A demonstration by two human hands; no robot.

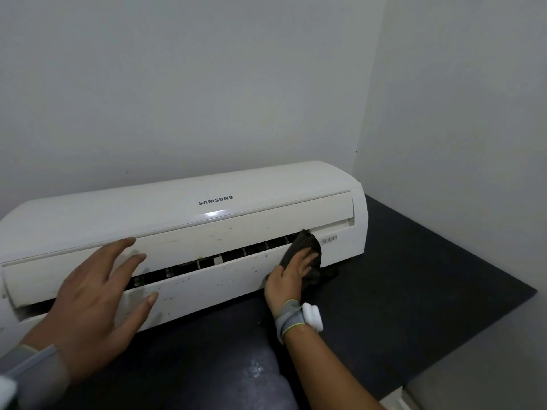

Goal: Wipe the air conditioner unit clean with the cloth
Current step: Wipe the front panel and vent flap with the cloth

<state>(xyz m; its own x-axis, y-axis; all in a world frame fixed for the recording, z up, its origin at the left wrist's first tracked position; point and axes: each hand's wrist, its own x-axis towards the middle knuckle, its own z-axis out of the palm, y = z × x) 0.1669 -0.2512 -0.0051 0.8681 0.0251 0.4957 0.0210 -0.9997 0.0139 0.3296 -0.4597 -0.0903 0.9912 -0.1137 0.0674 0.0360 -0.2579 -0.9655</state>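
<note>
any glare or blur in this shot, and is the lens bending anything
Head view: small glare patch on the air conditioner unit under its logo; left hand soft and oversized near the lens; right hand on the cloth sharper; the unit's long edges bow.

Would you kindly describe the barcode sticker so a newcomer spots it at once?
Find the long white plastic air conditioner unit lying on the dark mat. At its right end, just beyond the dark crumpled cloth under the right hand, sits a small white sticker, the only thing bearing black barcode stripes.
</note>
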